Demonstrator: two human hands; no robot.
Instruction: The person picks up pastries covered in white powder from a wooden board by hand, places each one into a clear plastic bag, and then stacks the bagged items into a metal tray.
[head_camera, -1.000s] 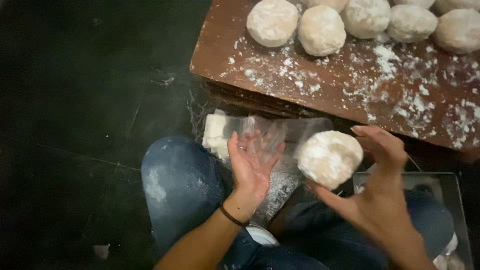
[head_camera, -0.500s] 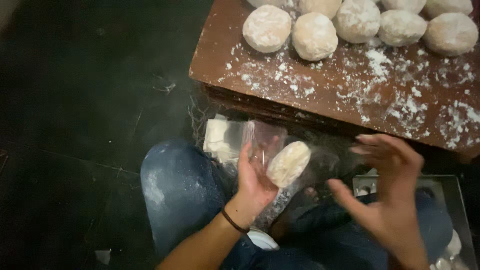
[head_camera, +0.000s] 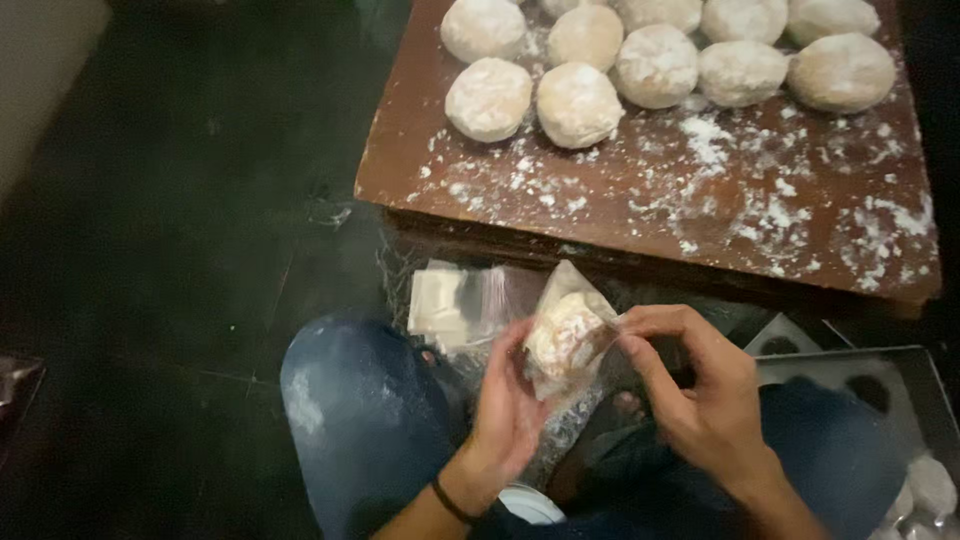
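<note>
— Hands first: what are they doing in the head view?

— Left hand (head_camera: 510, 410) is cupping a floured dough ball (head_camera: 563, 335) from below, and the right hand (head_camera: 705, 395) is pinching the edge of a clear plastic bag (head_camera: 572, 300) that now surrounds the ball. Both are closed on that one bundle, close together above the lap.

— So what is differing from a second ago?

— A second ago the ball was sitting bare in the right palm; half a second ago it was passing to the left. Now it is lying inside the bag, so the bagging of this piece looks nearly finished, I would judge.

— And around them?

— More dough balls (head_camera: 578, 103) are resting in rows on the floured wooden desk (head_camera: 640, 200) ahead. A stack of empty bags (head_camera: 440, 300) is lying just below its edge, and a metal tray (head_camera: 900, 390) is sitting at the right.
</note>
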